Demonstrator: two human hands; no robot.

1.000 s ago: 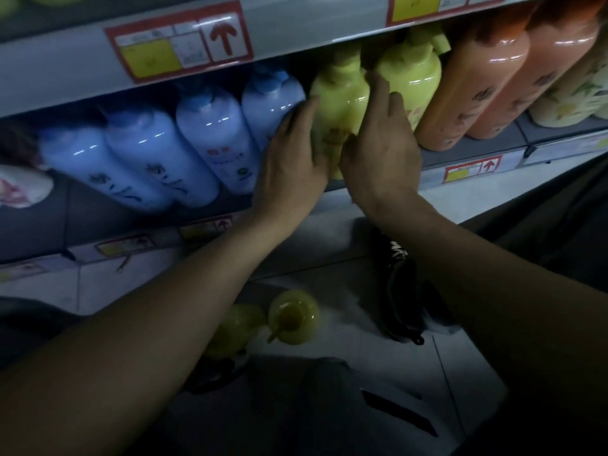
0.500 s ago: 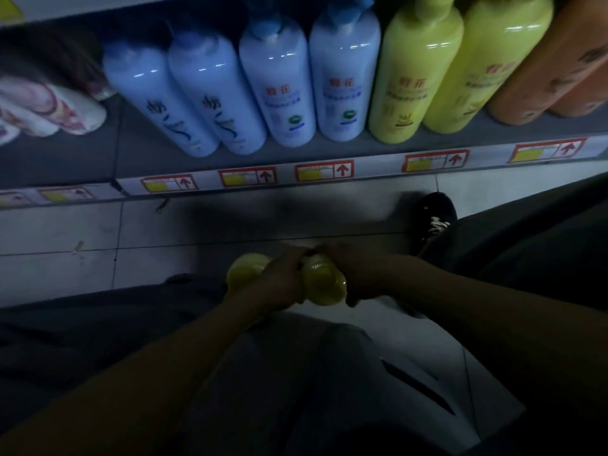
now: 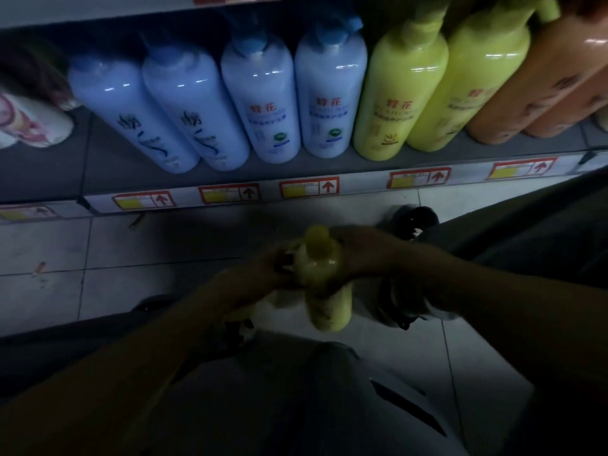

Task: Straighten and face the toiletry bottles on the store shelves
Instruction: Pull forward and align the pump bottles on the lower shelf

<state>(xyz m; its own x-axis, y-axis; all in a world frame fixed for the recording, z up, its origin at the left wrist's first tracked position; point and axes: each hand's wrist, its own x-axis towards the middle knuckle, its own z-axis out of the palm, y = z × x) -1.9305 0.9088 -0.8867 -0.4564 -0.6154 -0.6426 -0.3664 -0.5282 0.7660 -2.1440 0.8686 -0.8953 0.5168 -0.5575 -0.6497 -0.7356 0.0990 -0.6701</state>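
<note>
Down near floor, both hands low. right hand fingers curled round shoulder of yellow bottle, cap end toward shelf. left hand against its other side, finger pose too dark and blurry to call. Underneath, pale tiled floor, black shoe just beyond. Further out, bottom shelf: blue bottles, yellow-green pair, orange bottles in row, labels out.
</note>
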